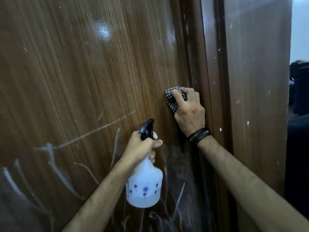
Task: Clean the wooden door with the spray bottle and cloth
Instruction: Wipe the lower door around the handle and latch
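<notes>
We face the wooden door [93, 77], its brown grain running top to bottom and filling most of the view. Our two hands are apart, each clamped on its own tool. The right hand [189, 113] grips the cloth [172, 99], a small black-and-white checked wad, and presses it flat against the door near its right edge, just beside the dark door frame [215, 81]. The fingers curl over the top of the cloth, so only its left part and upper edge show. A band of dark cords [199, 135] wraps the right wrist.

Lower and to the left, the left hand [142, 148] holds the spray bottle [145, 183] by its neck, fingers wrapped round it just under the black trigger head [147, 128]. The bottle hangs upright in front of the door, its nozzle pointing up and toward the wood. Its body is translucent white with small purple flower prints.

Pale chalky scribbles [55, 158] and scratch lines cross the lower part of the door, around and below the bottle. Higher up, a bright glossy patch [102, 30] reflects light. White specks dot the frame. At the far right edge we see a strip of pale wall [300, 30] and something dark below it that we cannot make out.
</notes>
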`<state>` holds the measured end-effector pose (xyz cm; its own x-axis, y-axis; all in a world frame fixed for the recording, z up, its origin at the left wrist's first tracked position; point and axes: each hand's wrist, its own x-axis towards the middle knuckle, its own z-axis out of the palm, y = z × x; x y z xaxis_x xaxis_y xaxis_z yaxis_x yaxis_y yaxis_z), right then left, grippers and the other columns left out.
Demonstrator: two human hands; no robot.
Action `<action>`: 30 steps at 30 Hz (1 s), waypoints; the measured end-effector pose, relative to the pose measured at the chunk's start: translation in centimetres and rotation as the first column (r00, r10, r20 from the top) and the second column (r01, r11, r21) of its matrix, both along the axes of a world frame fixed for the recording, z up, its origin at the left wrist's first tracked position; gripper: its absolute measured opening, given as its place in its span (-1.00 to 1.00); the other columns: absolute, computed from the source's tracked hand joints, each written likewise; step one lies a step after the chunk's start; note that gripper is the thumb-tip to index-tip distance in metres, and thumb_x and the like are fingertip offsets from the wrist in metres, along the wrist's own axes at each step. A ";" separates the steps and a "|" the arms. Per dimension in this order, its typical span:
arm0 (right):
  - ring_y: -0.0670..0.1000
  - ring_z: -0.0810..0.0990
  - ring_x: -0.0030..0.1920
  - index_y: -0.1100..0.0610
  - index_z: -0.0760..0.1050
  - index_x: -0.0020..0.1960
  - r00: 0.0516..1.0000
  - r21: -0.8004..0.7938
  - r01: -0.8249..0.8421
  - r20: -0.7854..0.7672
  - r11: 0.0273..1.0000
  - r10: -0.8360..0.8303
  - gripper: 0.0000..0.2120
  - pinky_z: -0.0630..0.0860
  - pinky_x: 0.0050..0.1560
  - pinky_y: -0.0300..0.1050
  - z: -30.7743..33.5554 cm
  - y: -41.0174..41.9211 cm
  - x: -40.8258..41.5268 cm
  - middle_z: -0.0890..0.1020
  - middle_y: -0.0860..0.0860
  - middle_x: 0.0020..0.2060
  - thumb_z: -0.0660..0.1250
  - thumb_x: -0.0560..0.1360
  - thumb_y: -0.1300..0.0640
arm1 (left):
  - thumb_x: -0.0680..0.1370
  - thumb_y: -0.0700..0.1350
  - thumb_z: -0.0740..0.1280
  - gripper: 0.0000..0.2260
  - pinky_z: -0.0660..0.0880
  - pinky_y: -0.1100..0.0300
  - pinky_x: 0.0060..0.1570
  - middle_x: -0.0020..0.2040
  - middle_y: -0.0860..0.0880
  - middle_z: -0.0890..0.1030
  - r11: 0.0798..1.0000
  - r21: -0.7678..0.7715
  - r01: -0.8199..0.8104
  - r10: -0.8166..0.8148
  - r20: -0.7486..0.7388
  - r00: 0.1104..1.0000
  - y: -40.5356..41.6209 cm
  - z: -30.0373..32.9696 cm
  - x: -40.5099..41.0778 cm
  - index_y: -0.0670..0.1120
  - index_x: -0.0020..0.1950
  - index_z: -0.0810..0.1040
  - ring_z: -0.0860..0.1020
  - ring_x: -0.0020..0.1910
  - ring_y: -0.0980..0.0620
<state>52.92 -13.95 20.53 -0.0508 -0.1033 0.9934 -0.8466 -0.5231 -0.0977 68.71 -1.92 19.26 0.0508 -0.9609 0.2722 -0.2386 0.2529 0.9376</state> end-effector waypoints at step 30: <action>0.07 0.47 0.04 0.10 0.55 0.29 0.936 -0.093 -0.351 0.002 0.932 0.353 -0.67 0.47 -0.21 -0.15 2.9 2.3 10.4 0.50 0.10 0.11 0.37 0.53 0.21 | 0.53 -0.29 0.39 -0.86 0.44 0.11 -0.36 -0.47 0.01 0.46 0.952 -0.043 -0.303 0.296 -0.119 0.948 3.2 -1.4 8.0 -0.09 -0.14 0.49 0.42 -0.53 0.00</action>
